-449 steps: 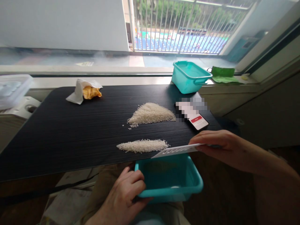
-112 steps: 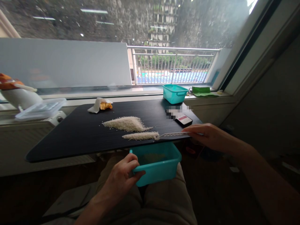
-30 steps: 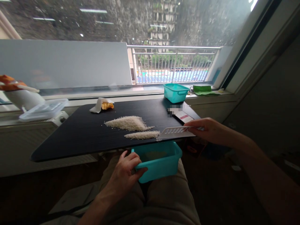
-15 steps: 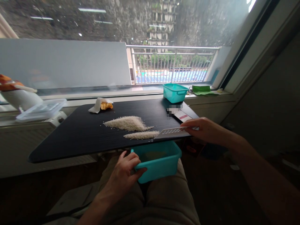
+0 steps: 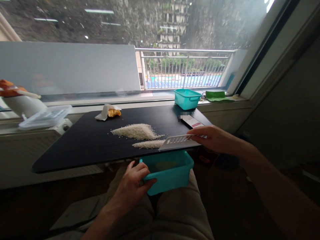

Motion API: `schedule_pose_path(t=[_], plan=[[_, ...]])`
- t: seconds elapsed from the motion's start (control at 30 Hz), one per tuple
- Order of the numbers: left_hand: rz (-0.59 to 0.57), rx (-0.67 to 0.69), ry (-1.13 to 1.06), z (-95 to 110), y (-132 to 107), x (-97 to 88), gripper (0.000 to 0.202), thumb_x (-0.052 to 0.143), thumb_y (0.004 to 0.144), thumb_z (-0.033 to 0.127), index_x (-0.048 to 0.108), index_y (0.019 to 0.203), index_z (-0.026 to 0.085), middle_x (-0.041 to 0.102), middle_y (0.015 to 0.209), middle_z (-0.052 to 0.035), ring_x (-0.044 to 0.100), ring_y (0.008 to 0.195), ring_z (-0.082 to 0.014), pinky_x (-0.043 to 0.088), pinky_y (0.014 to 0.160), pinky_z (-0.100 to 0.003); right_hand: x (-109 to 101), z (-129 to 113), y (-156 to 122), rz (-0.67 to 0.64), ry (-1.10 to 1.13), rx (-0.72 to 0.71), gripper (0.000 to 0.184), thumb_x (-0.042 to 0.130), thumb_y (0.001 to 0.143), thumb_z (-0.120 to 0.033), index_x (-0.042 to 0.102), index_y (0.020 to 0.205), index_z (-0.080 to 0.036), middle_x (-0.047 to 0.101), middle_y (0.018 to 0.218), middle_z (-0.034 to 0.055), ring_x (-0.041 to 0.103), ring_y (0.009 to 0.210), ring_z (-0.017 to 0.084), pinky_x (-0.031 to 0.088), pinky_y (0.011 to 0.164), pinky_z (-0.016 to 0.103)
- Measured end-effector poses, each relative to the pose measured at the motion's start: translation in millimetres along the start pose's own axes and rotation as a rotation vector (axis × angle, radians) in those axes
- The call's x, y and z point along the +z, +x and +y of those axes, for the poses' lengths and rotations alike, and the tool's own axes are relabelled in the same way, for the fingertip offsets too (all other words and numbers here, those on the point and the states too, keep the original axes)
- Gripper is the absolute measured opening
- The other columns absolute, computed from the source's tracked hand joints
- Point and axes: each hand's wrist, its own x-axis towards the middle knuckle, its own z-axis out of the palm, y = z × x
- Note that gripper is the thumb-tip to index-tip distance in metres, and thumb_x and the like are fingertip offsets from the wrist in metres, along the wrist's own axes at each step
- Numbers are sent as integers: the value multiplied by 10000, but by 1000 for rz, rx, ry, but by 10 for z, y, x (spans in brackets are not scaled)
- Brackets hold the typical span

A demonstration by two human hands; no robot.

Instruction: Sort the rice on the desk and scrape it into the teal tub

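My left hand (image 5: 136, 180) grips the near-left rim of a teal plastic bin (image 5: 170, 181), which rests on my lap just below the table's front edge. Some pale material lies in its bottom. With my right hand (image 5: 208, 136) I hold a flat white slotted scraper (image 5: 178, 142), its long edge down on the black table (image 5: 82, 143). The scraper's left end touches a thin strip of white rice (image 5: 148, 144) along the front edge. Behind that strip spreads a larger rice pile (image 5: 136, 131), with loose grains around it.
Crumpled tissue with an orange peel-like piece (image 5: 114, 113) lies at the back left. A phone (image 5: 192, 122) is on the right. A second teal bin (image 5: 187, 99) stands at the back right, near a green cloth (image 5: 216, 96). A clear plastic lid (image 5: 46, 116) sits left of the table.
My right hand has moved the scraper slightly left along the table's front edge, and the rice strip has become shorter on its right. My left hand and the bin have stayed put.
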Motion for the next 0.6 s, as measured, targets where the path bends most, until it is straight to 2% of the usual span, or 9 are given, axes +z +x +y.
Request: schedule_pose_path(t=[0.07, 0.23, 0.4, 0.6], plan=[[1, 5, 3, -2, 0, 0, 244, 588, 913, 351, 527, 726, 206, 568, 820, 35, 587, 789, -175, 187, 1105, -613, 4, -32, 17, 11, -27, 0, 336, 514, 914, -332, 741, 1113, -183, 770, 957, 67, 682, 792, 203, 497, 699, 268], [-2, 1, 0, 7, 8, -8, 247, 601, 904, 356, 525, 722, 207, 570, 819, 36, 589, 791, -176, 190, 1109, -606, -44, 33, -1, -79, 38, 6, 320, 521, 913, -361, 752, 1081, -218, 775, 945, 35, 694, 799, 204, 513, 674, 253], [4, 5, 4, -3, 9, 0, 255, 591, 904, 364, 530, 714, 205, 577, 818, 30, 590, 788, -179, 200, 1104, -609, -145, 264, -47, 63, -19, 85, 355, 520, 904, -361, 741, 1133, -205, 775, 1037, 55, 712, 878, 254, 537, 755, 302], [5, -1, 5, -15, 16, 5, 264, 594, 904, 384, 533, 716, 208, 585, 826, 29, 594, 801, -183, 208, 1104, -605, -111, 369, -88, 60, -27, 80, 328, 533, 893, -345, 755, 1100, -219, 767, 1090, 51, 713, 924, 262, 540, 803, 314]])
